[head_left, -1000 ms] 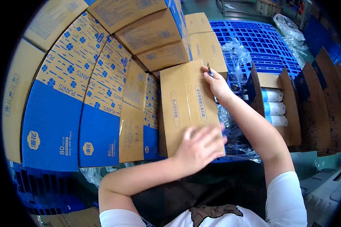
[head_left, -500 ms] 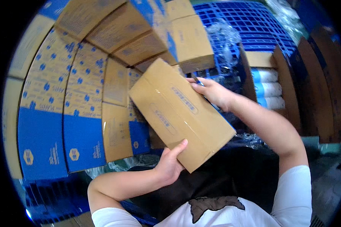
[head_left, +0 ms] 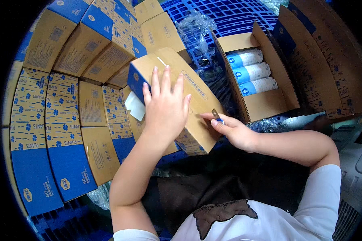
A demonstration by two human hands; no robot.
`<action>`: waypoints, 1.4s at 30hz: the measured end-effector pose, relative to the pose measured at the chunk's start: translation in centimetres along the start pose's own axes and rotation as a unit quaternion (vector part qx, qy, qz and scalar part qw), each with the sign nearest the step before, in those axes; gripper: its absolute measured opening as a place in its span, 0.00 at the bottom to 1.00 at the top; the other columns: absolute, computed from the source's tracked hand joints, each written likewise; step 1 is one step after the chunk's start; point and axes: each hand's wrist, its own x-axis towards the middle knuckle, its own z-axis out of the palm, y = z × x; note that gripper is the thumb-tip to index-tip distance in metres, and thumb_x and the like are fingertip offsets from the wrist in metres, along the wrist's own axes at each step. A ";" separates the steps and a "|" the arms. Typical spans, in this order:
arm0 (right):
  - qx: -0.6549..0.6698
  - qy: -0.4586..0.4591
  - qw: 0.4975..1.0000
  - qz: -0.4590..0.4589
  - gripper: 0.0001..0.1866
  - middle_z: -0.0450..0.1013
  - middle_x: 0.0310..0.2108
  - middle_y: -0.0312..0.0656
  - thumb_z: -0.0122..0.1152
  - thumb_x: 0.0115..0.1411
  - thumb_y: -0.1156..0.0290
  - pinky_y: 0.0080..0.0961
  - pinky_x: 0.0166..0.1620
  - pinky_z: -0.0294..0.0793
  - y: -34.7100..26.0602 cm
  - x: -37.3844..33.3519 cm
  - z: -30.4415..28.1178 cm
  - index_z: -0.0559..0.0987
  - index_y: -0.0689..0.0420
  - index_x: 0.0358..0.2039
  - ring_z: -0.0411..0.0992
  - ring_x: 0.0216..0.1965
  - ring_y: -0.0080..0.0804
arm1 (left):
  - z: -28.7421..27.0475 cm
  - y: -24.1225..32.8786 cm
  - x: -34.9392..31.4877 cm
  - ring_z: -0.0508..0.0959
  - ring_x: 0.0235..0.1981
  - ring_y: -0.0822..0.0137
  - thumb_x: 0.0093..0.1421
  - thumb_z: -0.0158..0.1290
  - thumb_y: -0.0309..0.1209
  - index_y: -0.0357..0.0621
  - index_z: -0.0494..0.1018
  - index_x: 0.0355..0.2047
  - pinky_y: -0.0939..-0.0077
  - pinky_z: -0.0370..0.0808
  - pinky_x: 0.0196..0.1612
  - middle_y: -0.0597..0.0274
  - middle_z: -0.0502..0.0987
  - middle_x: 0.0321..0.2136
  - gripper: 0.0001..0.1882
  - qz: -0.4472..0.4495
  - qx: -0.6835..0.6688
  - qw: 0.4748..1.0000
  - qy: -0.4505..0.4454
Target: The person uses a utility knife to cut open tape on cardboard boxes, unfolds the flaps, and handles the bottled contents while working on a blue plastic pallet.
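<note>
A closed cardboard box [head_left: 203, 104] lies at a slant before me, its top tan and its far-left end blue. My left hand [head_left: 163, 108] rests on the top with its fingers spread and holds nothing. In my right hand [head_left: 237, 134], closed around its handle, is a blue utility knife [head_left: 216, 115] with the blade out. The knife is over the box's near right part; whether the blade touches the cardboard I cannot tell. A short white streak runs along the seam beyond my left fingertips. White paper [head_left: 135, 106] sticks out beside the blue end.
On the left stand stacked blue and tan boxes [head_left: 62, 140]. An opened carton [head_left: 265, 105] at the right holds white and blue rolls [head_left: 253, 72], with more brown cartons [head_left: 313, 60] beyond it. At the back are a blue plastic pallet [head_left: 233, 12] and crumpled clear film [head_left: 195, 30].
The box, tilted and held between both hands before, now rests farther away. My left hand has moved from its near edge onto the top. My right hand has shifted nearer with the utility knife.
</note>
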 end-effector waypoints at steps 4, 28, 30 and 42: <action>0.077 0.090 0.975 0.186 0.18 0.66 0.48 0.39 0.42 0.65 0.56 0.32 0.54 0.60 1.2 -1.1 -1.5 0.71 0.52 0.47 0.62 0.49 0.28 | 2.7 -0.2 6.1 0.57 0.60 0.51 0.55 0.50 0.46 0.44 0.68 0.50 0.49 0.56 0.57 0.49 0.60 0.56 0.26 -0.100 0.049 0.930 -0.349; 0.225 0.213 0.929 0.202 0.19 0.61 0.48 0.42 0.35 0.66 0.62 0.30 0.40 0.76 -2.9 -3.4 -0.1 0.55 0.52 0.55 0.67 0.44 0.36 | 3.6 -12.1 1.9 0.74 0.45 0.49 0.50 0.48 0.63 0.31 0.71 0.41 0.59 0.69 0.47 0.40 0.74 0.40 0.40 -0.352 -0.086 0.915 -0.174; 0.209 0.195 0.941 0.182 0.19 0.64 0.46 0.39 0.37 0.66 0.62 0.31 0.42 0.73 -2.3 -2.7 -0.2 0.56 0.48 0.57 0.66 0.43 0.33 | 2.7 -12.5 0.3 0.73 0.45 0.47 0.51 0.40 0.67 0.30 0.70 0.42 0.58 0.69 0.47 0.38 0.74 0.41 0.44 -0.373 -0.043 0.906 -0.194; 0.132 -0.049 0.974 0.175 0.15 0.71 0.25 0.41 0.38 0.66 0.58 0.19 0.25 0.70 -2.5 -3.6 -3.4 0.67 0.57 0.39 0.70 0.21 0.25 | 3.1 -14.1 -3.8 0.72 0.46 0.45 0.58 0.28 0.64 0.36 0.65 0.47 0.56 0.67 0.48 0.36 0.72 0.42 0.41 -0.388 -0.010 0.900 -0.201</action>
